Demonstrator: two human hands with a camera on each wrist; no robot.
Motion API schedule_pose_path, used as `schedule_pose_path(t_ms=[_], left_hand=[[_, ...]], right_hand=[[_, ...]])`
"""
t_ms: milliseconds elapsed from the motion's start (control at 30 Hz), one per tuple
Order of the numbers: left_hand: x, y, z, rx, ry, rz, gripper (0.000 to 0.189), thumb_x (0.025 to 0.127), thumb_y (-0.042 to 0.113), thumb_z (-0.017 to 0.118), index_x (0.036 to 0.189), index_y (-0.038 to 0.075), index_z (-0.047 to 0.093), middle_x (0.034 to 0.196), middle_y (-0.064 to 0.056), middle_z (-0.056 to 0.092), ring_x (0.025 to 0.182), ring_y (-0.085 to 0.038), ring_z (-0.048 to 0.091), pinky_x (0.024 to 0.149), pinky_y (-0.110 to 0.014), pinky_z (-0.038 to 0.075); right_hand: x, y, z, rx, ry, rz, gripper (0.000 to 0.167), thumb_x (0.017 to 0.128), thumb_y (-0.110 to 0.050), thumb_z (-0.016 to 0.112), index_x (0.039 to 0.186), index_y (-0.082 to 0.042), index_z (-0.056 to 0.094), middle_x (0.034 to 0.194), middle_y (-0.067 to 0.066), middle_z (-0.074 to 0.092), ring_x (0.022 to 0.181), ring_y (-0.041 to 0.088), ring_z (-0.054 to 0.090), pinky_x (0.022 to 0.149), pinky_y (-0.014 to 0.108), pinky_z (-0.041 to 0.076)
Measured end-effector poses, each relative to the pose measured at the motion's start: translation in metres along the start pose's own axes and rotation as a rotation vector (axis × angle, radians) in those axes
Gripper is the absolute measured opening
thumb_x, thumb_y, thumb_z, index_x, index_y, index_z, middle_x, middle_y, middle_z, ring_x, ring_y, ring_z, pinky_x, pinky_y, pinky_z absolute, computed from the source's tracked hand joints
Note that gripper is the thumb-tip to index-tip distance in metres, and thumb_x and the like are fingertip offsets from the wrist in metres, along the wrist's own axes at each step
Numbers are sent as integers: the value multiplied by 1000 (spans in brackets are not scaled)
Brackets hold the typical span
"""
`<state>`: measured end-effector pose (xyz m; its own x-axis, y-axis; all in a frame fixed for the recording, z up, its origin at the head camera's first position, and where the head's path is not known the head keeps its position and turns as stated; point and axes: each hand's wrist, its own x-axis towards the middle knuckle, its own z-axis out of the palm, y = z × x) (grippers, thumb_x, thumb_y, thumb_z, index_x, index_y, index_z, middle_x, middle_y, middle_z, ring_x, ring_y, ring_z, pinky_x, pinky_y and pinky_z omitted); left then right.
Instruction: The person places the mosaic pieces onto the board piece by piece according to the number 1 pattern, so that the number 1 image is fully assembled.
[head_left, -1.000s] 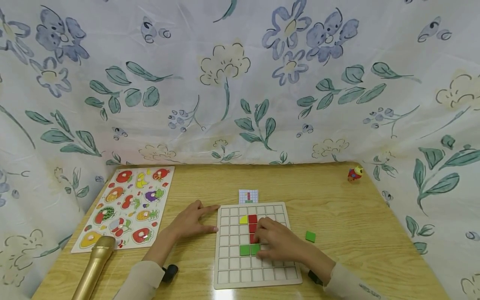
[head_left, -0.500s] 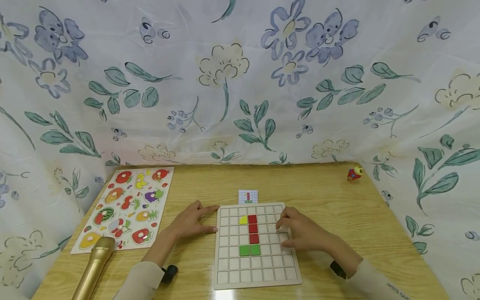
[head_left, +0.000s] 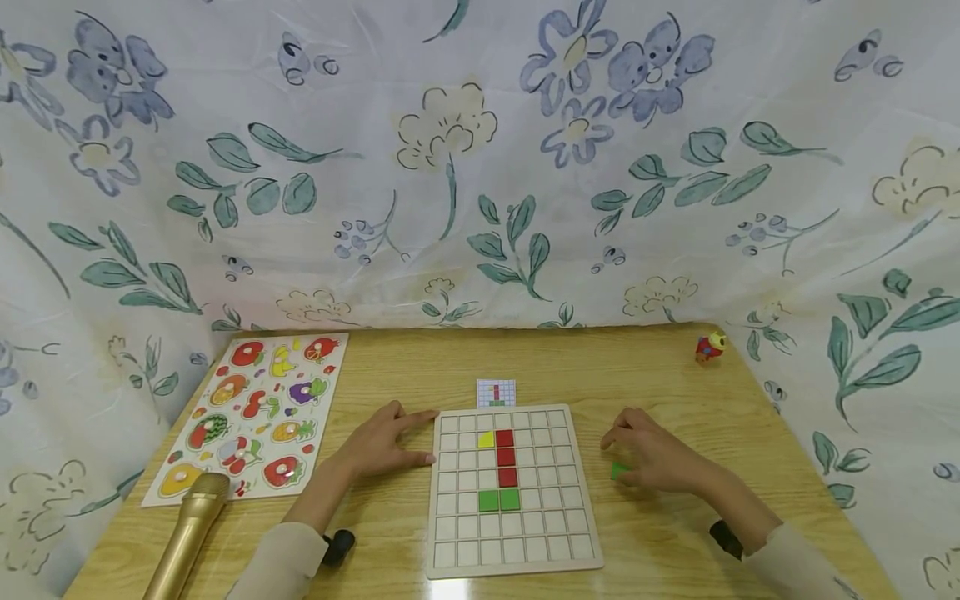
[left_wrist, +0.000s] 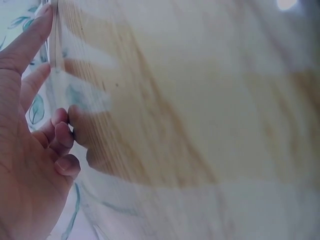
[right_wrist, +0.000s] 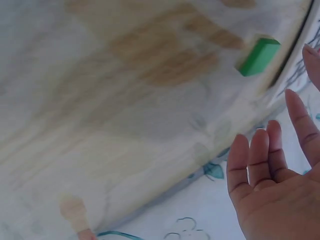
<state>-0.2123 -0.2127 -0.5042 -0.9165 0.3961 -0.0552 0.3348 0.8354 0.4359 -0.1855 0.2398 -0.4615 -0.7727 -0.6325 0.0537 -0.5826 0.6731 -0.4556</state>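
A white grid board (head_left: 551, 546) lies mid-table. It bears a yellow tile (head_left: 487, 439) with a cut corner, a column of red tiles (head_left: 506, 457) and two green tiles (head_left: 489, 501) in a row below. My left hand (head_left: 378, 446) rests beside the board, thumb and index fingertips at its left edge, the other fingers bent in the left wrist view. To the right of the board, my right hand (head_left: 656, 454) is over a loose green tile (head_left: 619, 471), partly covering it. The right wrist view shows that tile (right_wrist: 260, 56) apart from the spread fingers.
A small grid pattern card (head_left: 497, 392) lies at the board's far edge. On the left are a fruit puzzle board (head_left: 258, 417) and a gold microphone (head_left: 191, 525). A small red-and-yellow figure (head_left: 708, 347) stands at the back right. A floral cloth (head_left: 450, 167) hangs behind the table.
My right hand has moved right, off the tiles on the grid board, across its right edge and over to the loose green tile. The left hand has stayed put.
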Motion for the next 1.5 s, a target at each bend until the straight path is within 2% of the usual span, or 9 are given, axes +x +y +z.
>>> schedule_pose_path(t_ms=[167, 467, 767, 1200, 1500], left_hand=[[-1, 0, 0, -4, 3, -3, 76, 79, 65, 72, 145, 35, 52, 90, 1, 38, 74, -13, 34, 62, -27, 29], [1, -1, 1, -5, 1, -3, 77, 78, 66, 72, 145, 36, 51, 91, 1, 39, 75, -13, 35, 63, -27, 30], [2, -1, 0, -3, -1, -3, 77, 78, 67, 72, 145, 36, 51, 90, 1, 39, 74, -13, 34, 63, -27, 30], [1, 0, 0, -3, 6, 11, 76, 77, 64, 74, 144, 33, 54, 89, 1, 38, 74, -13, 33, 62, -26, 29], [2, -1, 1, -1, 11, 12, 77, 77, 65, 73, 144, 33, 53, 88, 1, 38, 73, -13, 33, 61, -26, 29]], right_hand=[[-7, 5, 0, 8, -11, 13, 36, 72, -13, 87, 104, -11, 71, 101, 0, 47, 98, 13, 40, 85, 33, 44], [-12, 11, 6, -48, 25, 17, 32, 73, -22, 88, 98, -14, 70, 97, -3, 44, 95, 12, 38, 80, 32, 42], [-12, 13, 12, -76, 44, 20, 26, 73, -18, 88, 92, -16, 70, 98, -4, 45, 94, 11, 39, 80, 31, 44], [-11, 13, 19, -153, 98, -42, 22, 72, -13, 87, 85, -13, 68, 96, -4, 46, 93, 12, 43, 77, 31, 47], [-5, 5, 17, -128, 146, -48, 22, 73, -12, 85, 86, -14, 67, 101, -2, 45, 98, 14, 43, 81, 34, 46]])
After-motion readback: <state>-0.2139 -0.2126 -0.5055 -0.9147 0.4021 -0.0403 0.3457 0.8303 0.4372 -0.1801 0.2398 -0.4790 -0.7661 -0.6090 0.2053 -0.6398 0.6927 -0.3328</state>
